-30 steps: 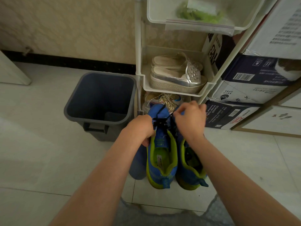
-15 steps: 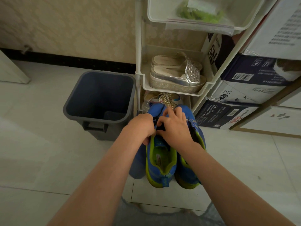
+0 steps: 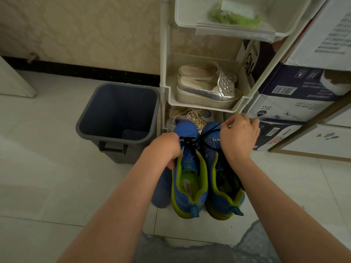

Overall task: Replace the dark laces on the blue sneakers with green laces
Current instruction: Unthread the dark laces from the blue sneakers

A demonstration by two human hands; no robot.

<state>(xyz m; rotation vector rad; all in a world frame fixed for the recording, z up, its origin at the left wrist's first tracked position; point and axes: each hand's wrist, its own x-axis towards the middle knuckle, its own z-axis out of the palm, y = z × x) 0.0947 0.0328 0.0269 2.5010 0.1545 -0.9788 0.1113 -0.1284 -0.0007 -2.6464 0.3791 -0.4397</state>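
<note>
Two blue sneakers with lime-green lining stand side by side on the tiled floor, toes pointing away from me: the left sneaker [image 3: 189,183] and the right sneaker [image 3: 222,188]. My left hand [image 3: 167,149] grips the left sneaker's left side near its tongue. A dark lace [image 3: 209,132] runs from that shoe's front eyelets, taut, up to my right hand [image 3: 239,137], which pinches it above the right sneaker's toe. A clear bag of green laces [image 3: 235,18] lies in the rack's top tray.
A grey bin [image 3: 117,118] stands left of the sneakers. A white shoe rack [image 3: 201,105] behind them holds silver platform shoes [image 3: 207,88] and glittery shoes [image 3: 190,114] below. Stacked cardboard boxes [image 3: 288,95] fill the right side.
My right hand was down at the left sneaker's eyelets half a second ago; it has now drawn up and to the right, pulling the dark lace out taut. My left hand has stayed put.
</note>
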